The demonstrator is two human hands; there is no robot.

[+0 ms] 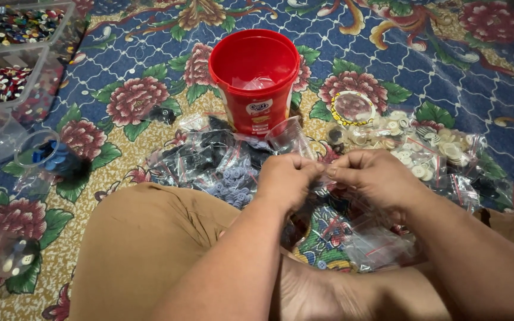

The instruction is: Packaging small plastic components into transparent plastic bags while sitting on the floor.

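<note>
fingers [312,168] of both hands are pinching shut on one small clear bag [323,177], thumbs and forefingers meeting at its top edge. left hand [287,178] and right hand [376,178] are touching knuckle to knuckle, just in front of the red bucket [256,77], nearer the person than it. the bag is sitting between the two sets of fingertips, mostly hidden; cannot tell what is inside it.

red bucket is standing upright on the flowered blue mat [150,53], open-topped, with something clear lying at its bottom. a clear plastic cup [290,137] is tilting against the bucket's near right side, just beyond the hands. near left of the bucket, bags of dark buttons [200,154] and a bag of grey-blue buttons [233,181] are lying heaped, touching one another. right of the bucket, bags of cream and white buttons [423,148] are spreading across the mat. empty clear bags with red seal strips [370,238] are piling under the right hand, over the person's bare foot [328,291].

far left of the bucket, clear tubs of mixed coloured buttons [13,35] are sitting at the mat's edge, with a clear cup holding blue pieces [46,156] nearer. a tan-clothed knee [144,238] is filling the near left.
</note>
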